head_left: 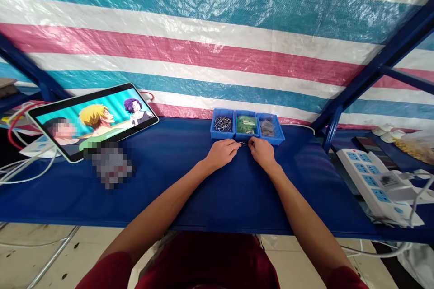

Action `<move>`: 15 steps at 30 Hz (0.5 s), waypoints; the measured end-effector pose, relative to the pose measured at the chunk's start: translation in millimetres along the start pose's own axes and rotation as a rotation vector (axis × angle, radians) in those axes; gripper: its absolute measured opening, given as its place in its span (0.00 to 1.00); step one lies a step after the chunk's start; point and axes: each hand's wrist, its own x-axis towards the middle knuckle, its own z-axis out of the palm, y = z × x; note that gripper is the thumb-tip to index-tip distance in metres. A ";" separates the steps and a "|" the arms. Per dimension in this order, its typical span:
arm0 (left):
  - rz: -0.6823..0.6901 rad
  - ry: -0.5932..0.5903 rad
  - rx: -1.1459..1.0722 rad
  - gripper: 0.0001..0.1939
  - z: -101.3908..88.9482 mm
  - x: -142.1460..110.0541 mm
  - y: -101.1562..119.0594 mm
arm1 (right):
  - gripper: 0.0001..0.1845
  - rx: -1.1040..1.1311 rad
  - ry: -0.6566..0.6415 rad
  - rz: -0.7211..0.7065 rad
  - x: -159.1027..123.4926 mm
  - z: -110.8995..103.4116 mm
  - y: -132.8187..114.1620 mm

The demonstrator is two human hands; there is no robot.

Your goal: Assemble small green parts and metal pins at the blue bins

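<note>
My left hand [222, 152] and my right hand [261, 151] rest close together on the blue table [190, 189], just in front of three small blue bins. Both hands are pinched on a tiny metal part [244, 143] held between their fingertips; I cannot make out what it is. The left bin [222, 123] holds small metal pins, the middle bin [247, 125] holds green pieces, and the right bin [269, 128] holds greyish pieces.
A tablet [93, 119] playing a cartoon leans at the left, with a blurred object [110, 165] in front of it and cables [20, 162] beside it. A white power strip [376, 185] lies at the right. A striped tarp [217, 40] hangs behind the table.
</note>
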 end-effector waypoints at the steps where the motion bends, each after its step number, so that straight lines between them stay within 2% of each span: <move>1: -0.009 -0.009 -0.007 0.13 1.0 -0.7 0.0 | 0.10 -0.010 -0.004 -0.006 0.1 -0.1 0.3; 9: -0.103 -0.037 -0.076 0.12 2.5 -3.9 -1.1 | 0.10 -0.109 -0.062 0.011 -3.6 -3.5 -4.4; 12: -0.214 0.000 -0.157 0.12 0.7 -1.3 0.9 | 0.11 -0.106 -0.063 -0.006 -6.2 -6.7 -8.5; 15: -0.382 0.058 -0.337 0.13 -0.3 1.9 3.4 | 0.11 -0.054 -0.047 -0.089 -8.2 -9.2 -11.8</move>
